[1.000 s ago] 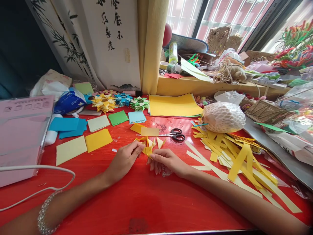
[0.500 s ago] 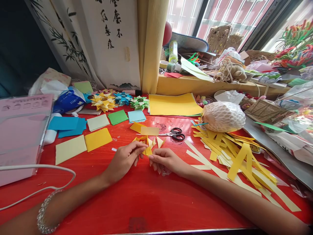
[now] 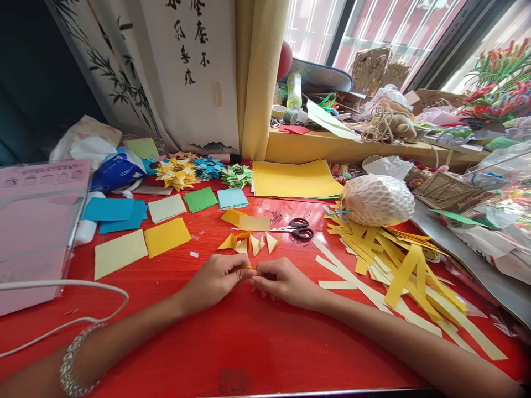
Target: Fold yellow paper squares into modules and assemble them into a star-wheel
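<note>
Over the red table, my left hand and my right hand meet fingertip to fingertip. Both are closed in a pinch on a small folded yellow paper, of which only a sliver shows between the fingers. Just beyond my hands stand several folded paper triangles, yellow and cream, one cream triangle at the right end. Behind them lie a yellow paper slip and a cream paper slip. Black-handled scissors rest to their right, blades partly under the cream slip.
Paper rectangles, including a yellow stack and blue sheets, lie left. Folded paper stars sit behind. Yellow and cream strips and a net-wrapped bundle cover the right. A white cable crosses the left edge.
Both hands have drawn slightly toward me, and their fingertips have come together over the folded yellow paper, which is now mostly covered. The triangles behind are more fully visible.
</note>
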### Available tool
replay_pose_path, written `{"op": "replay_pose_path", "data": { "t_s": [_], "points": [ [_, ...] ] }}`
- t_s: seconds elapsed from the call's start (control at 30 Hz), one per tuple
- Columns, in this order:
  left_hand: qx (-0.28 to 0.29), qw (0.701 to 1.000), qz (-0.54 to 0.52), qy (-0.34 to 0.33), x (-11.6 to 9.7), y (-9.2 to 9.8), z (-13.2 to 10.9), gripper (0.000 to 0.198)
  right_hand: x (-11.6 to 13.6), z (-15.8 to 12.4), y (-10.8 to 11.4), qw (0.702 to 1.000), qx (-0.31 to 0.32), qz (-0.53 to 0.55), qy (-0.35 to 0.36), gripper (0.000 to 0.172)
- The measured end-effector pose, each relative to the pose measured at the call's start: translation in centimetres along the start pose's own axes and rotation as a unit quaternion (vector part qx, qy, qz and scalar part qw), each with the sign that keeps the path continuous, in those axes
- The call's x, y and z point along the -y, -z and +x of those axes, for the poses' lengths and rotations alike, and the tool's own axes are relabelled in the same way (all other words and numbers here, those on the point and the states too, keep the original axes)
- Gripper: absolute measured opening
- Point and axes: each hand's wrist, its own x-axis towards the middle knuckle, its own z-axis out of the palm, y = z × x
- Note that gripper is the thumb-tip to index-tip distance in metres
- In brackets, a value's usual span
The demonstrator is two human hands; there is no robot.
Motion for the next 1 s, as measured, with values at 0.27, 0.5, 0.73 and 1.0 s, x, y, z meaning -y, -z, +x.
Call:
{"op": "replay_pose_path", "data": {
  "t_s": [0.27,0.5,0.73,1.0],
  "points": [
    [0.037,0.995,0.07,-0.057,-0.1,-0.4,-0.3,0.033,0.1,0.1,0.1,0.985,0.032,-0.15,0.072,0.023],
    [0.028,0.996,0.067,-0.053,-0.2,-0.2,-0.2,0.035,0.2,0.0,0.3,0.992,0.038,-0.102,0.058,0.031],
    [0.008,0.988,0.128,-0.086,-0.1,-0.5,-0.5,0.037,0.4,0.0,0.2,0.99,0.045,-0.109,0.08,0.028],
    [-0.077,0.993,0.069,-0.049,-0.6,0.6,-0.2,0.026,0.2,0.0,0.2,0.995,-0.019,0.097,-0.023,0.034]
  ]
}}
